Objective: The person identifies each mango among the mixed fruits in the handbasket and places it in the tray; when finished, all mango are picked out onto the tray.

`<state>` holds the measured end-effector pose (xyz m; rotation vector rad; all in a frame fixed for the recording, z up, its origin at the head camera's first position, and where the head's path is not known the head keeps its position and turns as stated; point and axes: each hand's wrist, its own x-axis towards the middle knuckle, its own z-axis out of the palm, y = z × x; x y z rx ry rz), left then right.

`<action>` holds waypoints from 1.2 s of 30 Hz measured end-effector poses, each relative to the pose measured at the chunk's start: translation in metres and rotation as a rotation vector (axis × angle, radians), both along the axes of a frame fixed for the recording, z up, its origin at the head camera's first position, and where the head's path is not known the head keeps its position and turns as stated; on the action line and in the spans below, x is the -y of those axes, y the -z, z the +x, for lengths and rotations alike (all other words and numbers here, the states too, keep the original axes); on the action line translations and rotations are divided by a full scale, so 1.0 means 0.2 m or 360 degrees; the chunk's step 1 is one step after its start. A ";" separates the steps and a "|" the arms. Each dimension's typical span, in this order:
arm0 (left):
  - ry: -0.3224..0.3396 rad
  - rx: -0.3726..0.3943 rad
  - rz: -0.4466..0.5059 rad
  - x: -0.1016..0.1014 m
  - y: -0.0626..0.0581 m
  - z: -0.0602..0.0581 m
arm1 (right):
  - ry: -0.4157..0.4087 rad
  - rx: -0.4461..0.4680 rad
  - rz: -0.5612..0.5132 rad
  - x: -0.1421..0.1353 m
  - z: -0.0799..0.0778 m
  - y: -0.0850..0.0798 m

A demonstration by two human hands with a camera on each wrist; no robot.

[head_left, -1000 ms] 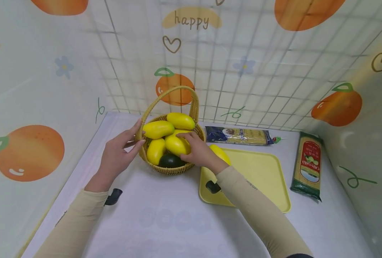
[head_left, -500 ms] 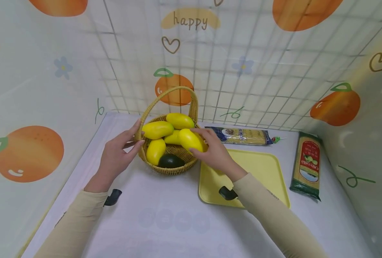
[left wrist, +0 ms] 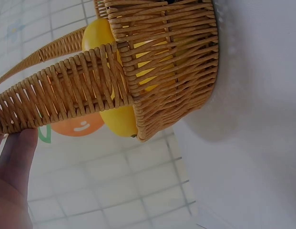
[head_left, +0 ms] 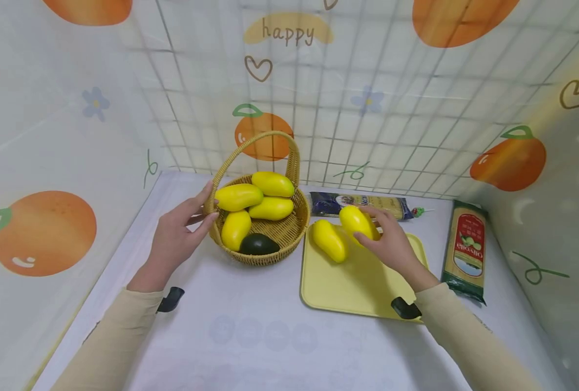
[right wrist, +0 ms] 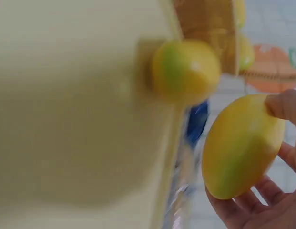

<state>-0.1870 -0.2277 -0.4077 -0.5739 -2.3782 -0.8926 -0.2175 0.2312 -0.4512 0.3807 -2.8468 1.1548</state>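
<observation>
My right hand (head_left: 392, 244) grips a yellow mango (head_left: 356, 221) above the far part of a yellow tray (head_left: 352, 288); the right wrist view has the same mango (right wrist: 243, 148) between thumb and fingers. Another mango (head_left: 330, 241) lies on the tray, to the left of the held one. At the left, my left hand (head_left: 179, 233) pinches the lower handle of a wicker basket (head_left: 265, 259), its fingertips meeting the handle (left wrist: 62, 90) in the left wrist view. Inside the basket are several mangoes (head_left: 272, 208) and a dark green avocado (head_left: 259, 244).
Behind the tray lies a blue-ended pack of noodles (head_left: 328, 203), partly hidden by the right hand. A lollipop (head_left: 418, 212) sits at its right end. A green and gold Olivoilà pack (head_left: 467, 250) lies farther right. Printed curtains over a wire grid (head_left: 392, 146) enclose the table.
My right hand has lifted a mango out of the basket and carried it right, over the tray. My left hand has stayed at the basket handle.
</observation>
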 end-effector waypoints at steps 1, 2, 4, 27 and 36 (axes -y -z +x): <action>-0.0002 -0.0001 -0.0002 0.00 0.00 0.00 | 0.0022 0.0014 0.0015 -0.04 0.00 0.02; -0.0004 0.0001 0.0000 0.00 0.00 0.00 | 0.0041 0.0029 0.0036 -0.07 0.01 0.04; -0.0006 0.0002 0.0003 -0.01 0.00 0.00 | 0.0072 0.0071 0.0079 -0.12 0.02 0.08; -0.0011 0.0001 -0.0007 0.00 -0.01 0.00 | 0.0139 0.0116 0.0226 -0.15 0.04 0.13; -0.0015 0.0006 -0.0012 0.00 -0.01 0.01 | 0.0054 -0.0045 0.0133 -0.02 0.02 0.03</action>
